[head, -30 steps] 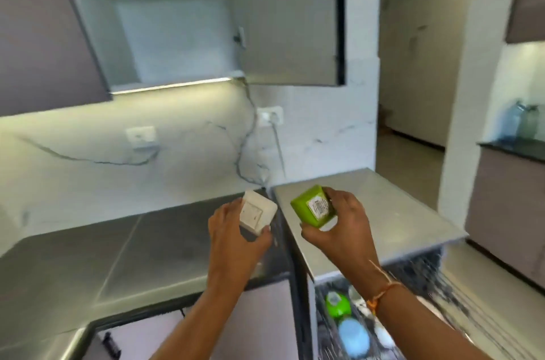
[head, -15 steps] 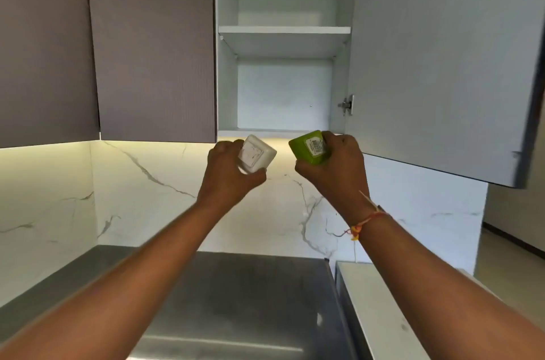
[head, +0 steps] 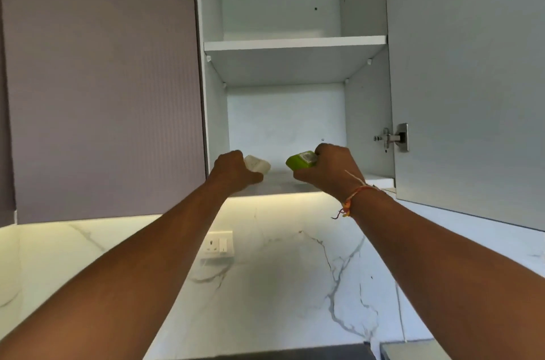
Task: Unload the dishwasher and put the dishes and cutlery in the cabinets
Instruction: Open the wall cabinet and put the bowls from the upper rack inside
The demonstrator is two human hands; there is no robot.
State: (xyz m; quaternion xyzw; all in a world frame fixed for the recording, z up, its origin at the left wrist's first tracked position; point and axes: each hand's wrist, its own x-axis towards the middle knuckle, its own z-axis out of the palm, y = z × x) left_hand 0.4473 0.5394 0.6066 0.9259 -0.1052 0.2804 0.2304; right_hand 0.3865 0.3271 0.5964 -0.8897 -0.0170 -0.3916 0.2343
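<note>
Currently, both arms reach up to the open cabinet [head: 283,117], each hand carrying one item, probably so that two pieces are stored in one trip. The left hand [head: 234,172] curls its fingers round a white container [head: 259,164] at the cabinet's left front, just over its bottom shelf [head: 277,182]. The right hand [head: 331,168] grips a green container [head: 300,161] at the cabinet's right front, tilted with its labelled base outward. The containers are held apart, likely to give each a landing spot. Contact with the shelf cannot be confirmed. The cabinet door [head: 466,79] stands wide open on the cabinet's right, clearing the opening.
</note>
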